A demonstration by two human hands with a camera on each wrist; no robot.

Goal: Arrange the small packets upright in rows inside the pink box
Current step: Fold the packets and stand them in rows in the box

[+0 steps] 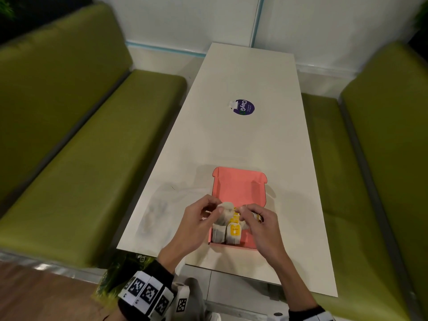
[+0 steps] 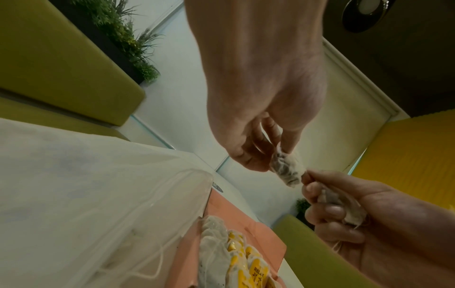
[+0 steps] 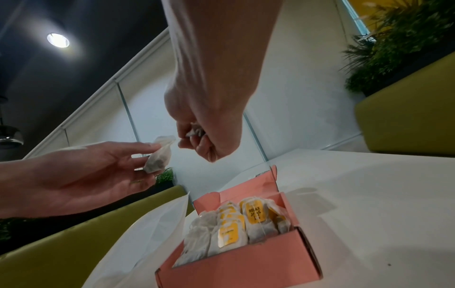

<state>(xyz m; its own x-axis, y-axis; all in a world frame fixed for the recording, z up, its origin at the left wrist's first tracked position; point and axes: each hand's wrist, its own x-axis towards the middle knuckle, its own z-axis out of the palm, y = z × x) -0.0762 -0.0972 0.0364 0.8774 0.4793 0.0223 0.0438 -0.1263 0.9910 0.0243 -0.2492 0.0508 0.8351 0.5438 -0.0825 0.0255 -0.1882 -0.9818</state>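
The pink box (image 1: 247, 246) lies open near the table's front edge with its lid (image 1: 238, 188) folded back. Several small tea packets with yellow tags (image 1: 234, 231) stand upright in rows in it, seen closer in the right wrist view as packets (image 3: 236, 224) inside the box (image 3: 234, 269). Above the box my left hand (image 1: 214, 208) pinches one loose packet (image 1: 225, 213) by its top; the same packet (image 2: 288, 169) shows in the left wrist view. My right hand (image 1: 246, 210) curls round another packet (image 2: 344, 208) and its fingertips touch the left hand's packet (image 3: 158, 155).
A clear plastic bag (image 1: 159, 212) lies flat on the white table (image 1: 231, 140) left of the box. A purple round sticker (image 1: 244, 107) sits mid-table. Green benches (image 1: 81, 181) flank the table on both sides; the other bench (image 1: 382, 158) is on the right.
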